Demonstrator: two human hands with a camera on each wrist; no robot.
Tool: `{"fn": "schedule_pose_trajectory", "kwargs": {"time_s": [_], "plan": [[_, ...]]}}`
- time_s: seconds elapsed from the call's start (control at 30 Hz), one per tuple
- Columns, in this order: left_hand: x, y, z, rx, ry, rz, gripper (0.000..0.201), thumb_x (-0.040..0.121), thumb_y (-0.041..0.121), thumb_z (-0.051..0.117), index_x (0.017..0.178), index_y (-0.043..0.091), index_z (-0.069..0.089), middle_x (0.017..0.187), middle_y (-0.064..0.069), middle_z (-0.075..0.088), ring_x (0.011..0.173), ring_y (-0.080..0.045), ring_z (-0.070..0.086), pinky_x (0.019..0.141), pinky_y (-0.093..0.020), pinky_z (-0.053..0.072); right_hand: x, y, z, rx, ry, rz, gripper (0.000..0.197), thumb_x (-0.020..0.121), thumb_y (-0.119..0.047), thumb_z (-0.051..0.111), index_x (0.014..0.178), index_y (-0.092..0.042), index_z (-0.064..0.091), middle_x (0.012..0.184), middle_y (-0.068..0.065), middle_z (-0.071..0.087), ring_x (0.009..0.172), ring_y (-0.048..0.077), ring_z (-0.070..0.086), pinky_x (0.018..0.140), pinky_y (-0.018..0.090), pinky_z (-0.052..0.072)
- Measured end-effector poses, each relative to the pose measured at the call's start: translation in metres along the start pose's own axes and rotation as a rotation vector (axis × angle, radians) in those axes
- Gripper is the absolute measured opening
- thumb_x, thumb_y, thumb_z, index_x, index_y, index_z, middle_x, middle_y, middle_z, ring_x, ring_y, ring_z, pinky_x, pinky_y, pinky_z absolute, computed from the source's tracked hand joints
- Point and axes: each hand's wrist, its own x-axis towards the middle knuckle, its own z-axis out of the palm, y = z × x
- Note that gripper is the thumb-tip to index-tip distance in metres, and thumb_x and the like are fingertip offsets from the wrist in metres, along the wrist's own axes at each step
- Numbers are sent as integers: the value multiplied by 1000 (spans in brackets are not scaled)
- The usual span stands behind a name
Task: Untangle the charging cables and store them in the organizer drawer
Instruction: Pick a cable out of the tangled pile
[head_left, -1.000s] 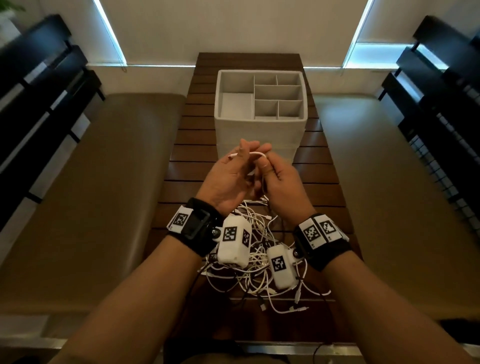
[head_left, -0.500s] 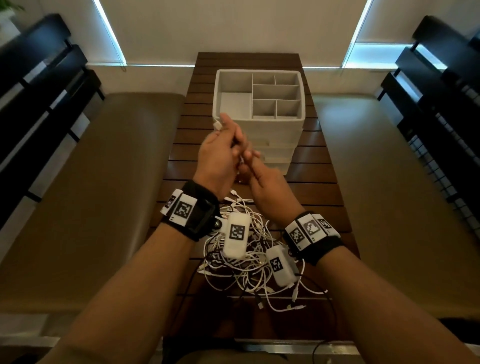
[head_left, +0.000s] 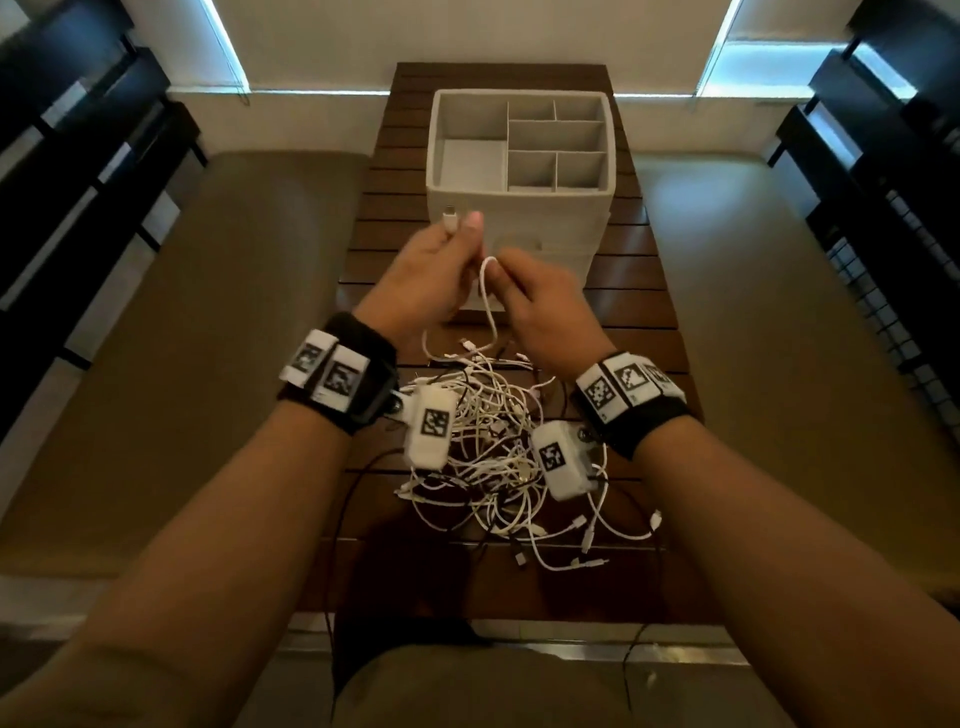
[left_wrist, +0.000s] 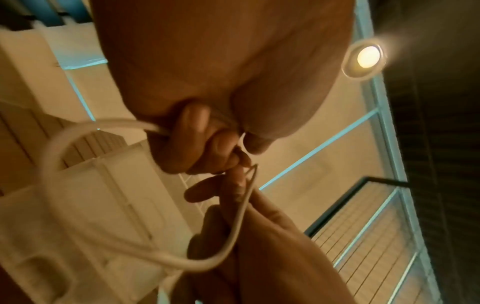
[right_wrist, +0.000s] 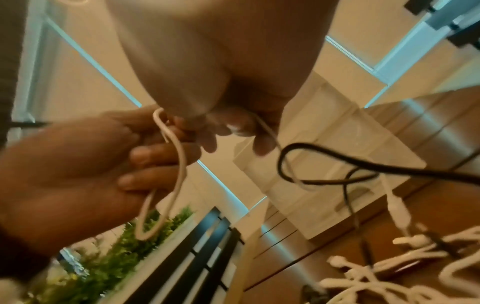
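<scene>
Thin white charging cable (head_left: 487, 291) raised in a loop, connector end (head_left: 450, 216) up. Tangled heap of white charging cables (head_left: 498, 447) on near bench. Far behind, open-topped white plastic organizer drawer unit (head_left: 519, 208), divided compartments.

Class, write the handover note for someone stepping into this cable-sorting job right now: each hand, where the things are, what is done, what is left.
Left hand: grips a white cable near its plug, raised in front of the organizer.
Right hand: pinches the same cable at a bend lower down; the rest trails into the pile.
Pile: a tangle of mostly white cables on the table, between the wrists.
Organizer: behind the hands; no cable seen in its top compartments.
Done: one cable partly drawn out.
Left: free it, store it, then clear the rest of the pile.
</scene>
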Motion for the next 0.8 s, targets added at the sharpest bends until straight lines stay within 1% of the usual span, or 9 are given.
{"fn": "schedule_pose_trajectory", "kwargs": {"time_s": [0.13, 0.2, 0.27, 0.33, 0.4, 0.47, 0.57, 0.7, 0.8], "plan": [[-3, -20, 6, 279, -26, 131, 44, 109, 52, 39, 106, 15, 63, 97, -5, 68, 91, -21, 67, 84, -40, 55, 4, 7, -6, -77, 6, 23, 23, 106, -35, 54, 110, -28, 75, 80, -18, 66, 75, -5, 60, 68, 21, 44], [-4, -25, 5, 405, -61, 160, 40, 106, 55, 47, 103, 18, 60, 96, -3, 70, 88, -14, 69, 79, -30, 57, 3, 6, -8, -150, -42, 9, 20, 104, -28, 57, 107, -25, 77, 72, -18, 63, 69, -3, 60, 64, 20, 43], [-5, -24, 5, 560, -56, 203, 24, 105, 46, 57, 91, 27, 57, 87, 8, 66, 78, 0, 64, 68, -16, 48, 0, 6, -4, -208, -68, 25, 20, 98, -20, 57, 98, -17, 77, 74, -10, 66, 70, 10, 63, 67, 30, 46], [-3, -22, 3, 635, -24, 249, 23, 104, 40, 61, 84, 29, 57, 81, 11, 64, 74, 0, 60, 65, -20, 46, -4, 7, 0, -177, -50, 18, 24, 97, -24, 55, 99, -12, 76, 83, 0, 73, 76, 14, 65, 70, 31, 49], [-3, -19, 0, 571, -14, 294, 23, 104, 38, 61, 83, 29, 58, 78, 10, 65, 70, 1, 60, 66, -18, 47, -7, 4, -1, -71, -20, 19, 27, 104, -26, 53, 99, -12, 75, 79, -4, 70, 68, 2, 60, 65, 22, 45], [-6, -17, 1, 474, -23, 336, 24, 105, 37, 60, 83, 30, 59, 74, 9, 65, 68, 0, 60, 67, -17, 48, -9, -2, -5, 17, -17, -12, 25, 107, -27, 52, 92, -24, 71, 72, -9, 63, 63, -2, 55, 61, 15, 40], [-10, -12, 5, 365, 50, 367, 26, 106, 34, 59, 81, 28, 60, 71, 8, 60, 67, 0, 56, 67, -20, 46, -11, -9, -10, 20, -57, -36, 26, 109, -31, 50, 85, -36, 60, 73, -9, 61, 64, 1, 54, 62, 19, 42], [-10, 12, -30, 235, 354, 306, 27, 108, 30, 55, 81, 27, 57, 74, 13, 57, 68, 7, 54, 69, -13, 44, -25, 16, -23, -101, -99, 32, 29, 110, -31, 48, 83, -24, 55, 72, -10, 55, 65, 3, 51, 65, 22, 39], [-15, 17, -52, 226, 354, 334, 27, 108, 32, 55, 81, 28, 58, 67, 14, 55, 64, 1, 50, 64, -14, 41, -38, 33, -24, -95, -93, 92, 32, 110, -33, 46, 84, -19, 58, 74, -7, 56, 68, 9, 52, 67, 29, 41]]}}
